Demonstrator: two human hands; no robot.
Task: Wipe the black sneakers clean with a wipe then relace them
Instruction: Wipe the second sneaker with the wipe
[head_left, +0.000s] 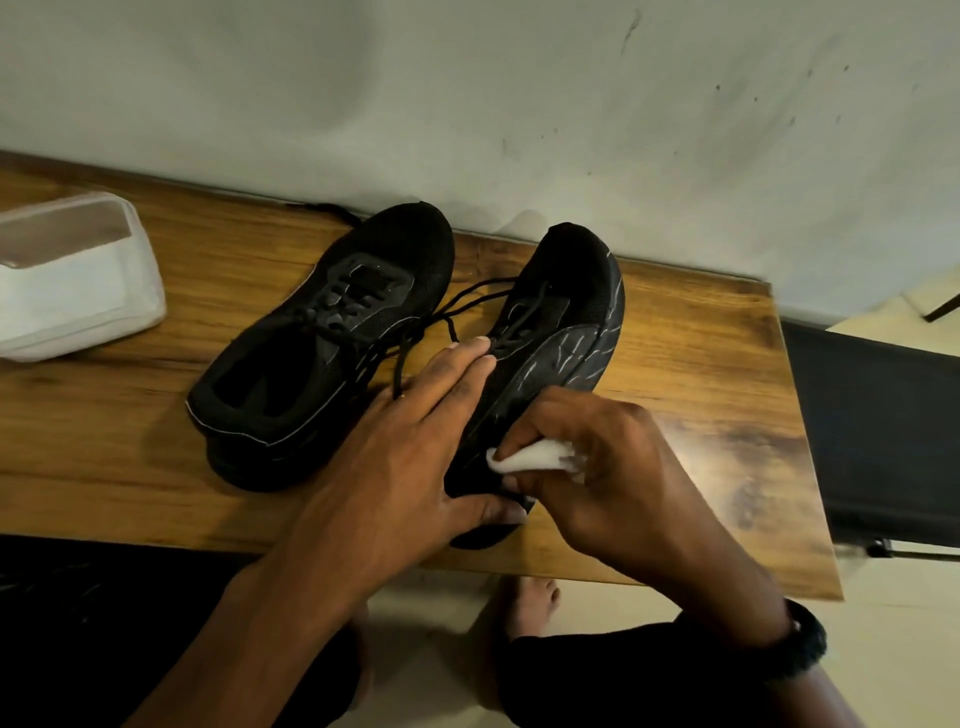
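On a wooden table (727, 364), the tilted sneaker (566, 312) is placed at centre right, turned on its side so that its sole edge faces right. Its long axis is run from the heel at lower centre up to the toe at upper centre right, toward the wall. It is steadied by the left hand (415, 441), which is laid flat along the upper with fingers straight and the thumb spread to the heel. A white wipe (524, 460) is pinched in the curled fingers of the right hand (613, 467) and pressed against the flank near the heel.

From this it is judged that the wiping stroke is to be carried up the frame, away from the hand and along the axis toward the toe. The right hand is the nearer to that flank. Pale streaks are seen on the midsole; whether they are dirt or pattern cannot be told.

The second sneaker (322, 343) is stood upright at centre left, just beside. Loose laces (457, 306) are trailed between the 2, close to the left fingertips, and could be snagged. A wipes pack (78, 280) is placed at the upper left, well apart.
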